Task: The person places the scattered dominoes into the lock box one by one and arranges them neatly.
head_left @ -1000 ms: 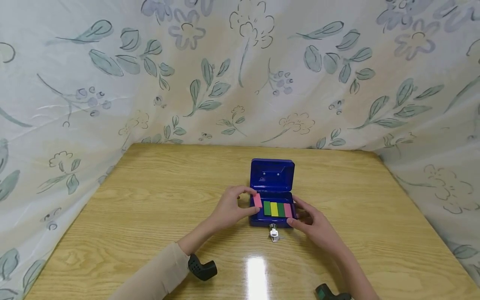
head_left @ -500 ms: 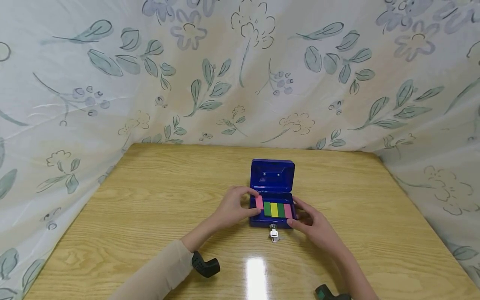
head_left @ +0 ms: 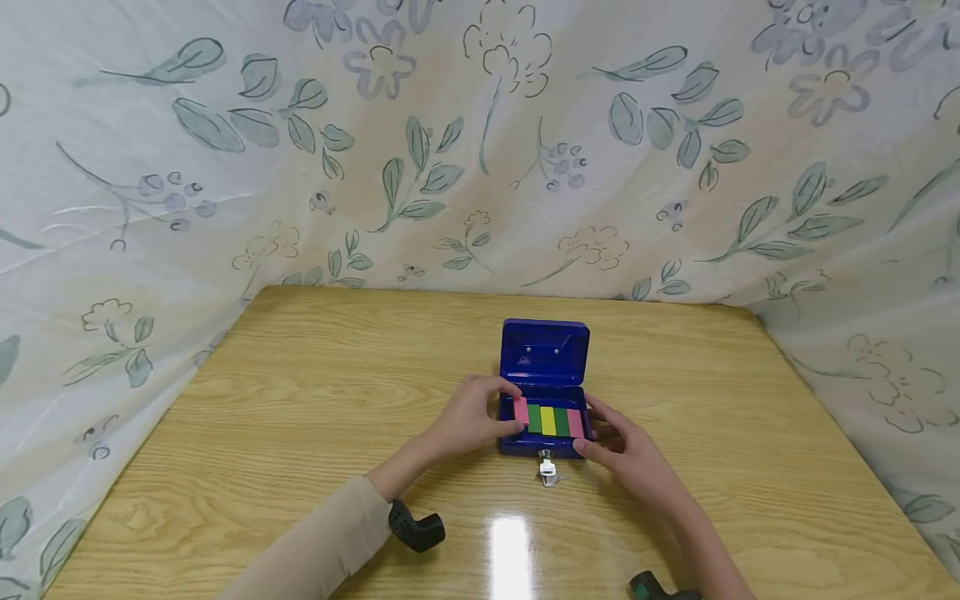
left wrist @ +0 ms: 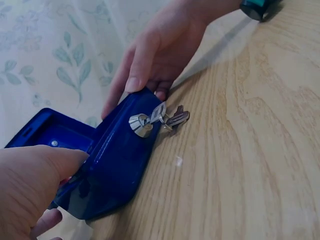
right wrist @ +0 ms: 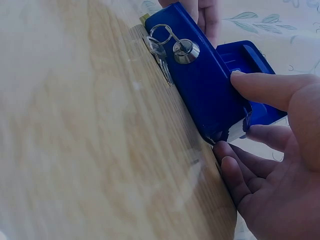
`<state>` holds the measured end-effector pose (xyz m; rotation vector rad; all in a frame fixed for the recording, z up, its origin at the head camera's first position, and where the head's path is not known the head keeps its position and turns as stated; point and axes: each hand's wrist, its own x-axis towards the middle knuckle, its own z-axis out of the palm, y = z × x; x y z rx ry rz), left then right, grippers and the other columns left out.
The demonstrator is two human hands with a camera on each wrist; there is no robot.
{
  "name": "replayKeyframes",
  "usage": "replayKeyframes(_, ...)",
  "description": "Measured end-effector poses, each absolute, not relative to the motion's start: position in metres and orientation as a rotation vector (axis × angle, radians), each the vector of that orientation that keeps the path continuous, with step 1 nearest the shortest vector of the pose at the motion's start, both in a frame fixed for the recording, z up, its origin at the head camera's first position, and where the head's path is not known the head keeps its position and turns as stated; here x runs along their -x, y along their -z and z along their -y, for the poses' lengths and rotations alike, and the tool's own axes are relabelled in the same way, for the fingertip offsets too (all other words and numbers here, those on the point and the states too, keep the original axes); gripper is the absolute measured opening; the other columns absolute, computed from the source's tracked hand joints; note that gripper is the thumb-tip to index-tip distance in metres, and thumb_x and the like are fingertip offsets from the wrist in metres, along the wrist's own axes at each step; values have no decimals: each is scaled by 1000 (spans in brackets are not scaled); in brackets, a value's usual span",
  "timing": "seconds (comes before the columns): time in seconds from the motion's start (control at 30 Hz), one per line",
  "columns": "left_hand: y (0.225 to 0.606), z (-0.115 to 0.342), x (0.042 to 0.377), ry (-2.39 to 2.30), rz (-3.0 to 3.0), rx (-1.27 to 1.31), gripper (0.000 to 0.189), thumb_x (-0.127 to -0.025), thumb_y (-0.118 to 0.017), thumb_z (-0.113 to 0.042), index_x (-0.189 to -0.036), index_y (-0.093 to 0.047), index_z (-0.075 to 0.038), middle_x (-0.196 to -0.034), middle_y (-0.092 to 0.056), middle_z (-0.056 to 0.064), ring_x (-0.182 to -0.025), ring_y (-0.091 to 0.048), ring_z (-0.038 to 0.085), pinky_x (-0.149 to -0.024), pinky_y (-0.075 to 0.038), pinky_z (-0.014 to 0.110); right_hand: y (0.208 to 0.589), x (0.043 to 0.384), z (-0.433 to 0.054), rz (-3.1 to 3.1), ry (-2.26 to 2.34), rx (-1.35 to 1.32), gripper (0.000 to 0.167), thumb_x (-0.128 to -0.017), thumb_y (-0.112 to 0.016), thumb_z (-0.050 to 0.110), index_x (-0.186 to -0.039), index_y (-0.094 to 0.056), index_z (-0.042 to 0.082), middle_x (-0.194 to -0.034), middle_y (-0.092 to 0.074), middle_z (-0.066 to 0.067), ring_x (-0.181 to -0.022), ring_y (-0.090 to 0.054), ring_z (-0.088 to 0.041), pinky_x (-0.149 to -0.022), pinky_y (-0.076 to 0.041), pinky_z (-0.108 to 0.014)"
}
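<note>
A small blue metal cash box (head_left: 519,447) stands on the table with its lid (head_left: 545,348) raised. Between thumb and forefinger, my left hand (head_left: 467,418) pinches a pink rectangular block (head_left: 521,411) inside the box's left end. To its right a row lies side by side: a green block (head_left: 534,418), a yellow block (head_left: 548,421), another green block (head_left: 561,422) and a second pink block (head_left: 575,423). My right hand (head_left: 636,454) grips the box's right end, thumb at the front corner, as the right wrist view confirms. A key ring with keys (left wrist: 172,120) hangs from the front lock (left wrist: 141,125).
The wooden table (head_left: 337,358) extends around the box on all sides. Behind it hangs a floral cloth (head_left: 420,192), with more cloth at both sides. A black wrist device (head_left: 417,530) is on the left forearm, another (head_left: 660,587) near the right one.
My left hand has moved slightly right and toward me, bringing the pink block from the box's left edge up beside the first green block. My right hand has stayed on the box.
</note>
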<state>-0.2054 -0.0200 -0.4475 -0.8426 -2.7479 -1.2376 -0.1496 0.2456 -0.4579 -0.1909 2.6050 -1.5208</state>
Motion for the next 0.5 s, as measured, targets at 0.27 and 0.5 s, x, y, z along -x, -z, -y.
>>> replayKeyframes(0.27,445,16,211,1014,2766,879,37,-76,-87,-27,-107,-72,-15,-111,-69,-4,-109,-57,20,-100,-36,45,456,148,-245,-2609,1506,179,72,-91,-71,39,-153,-36,26,-141,-49,-13,-109,-54,-28,-89,-46,-38)
replayKeyframes(0.5,441,12,211,955,2787,885,35,-73,-88,-26,-104,-74,-15,-107,-70,-3,-106,-57,22,-96,-39,45,455,148,-244,-2618,1490,169,72,-92,-70,38,-154,-35,26,-141,-49,-12,-110,-53,-28,-90,-46,-41)
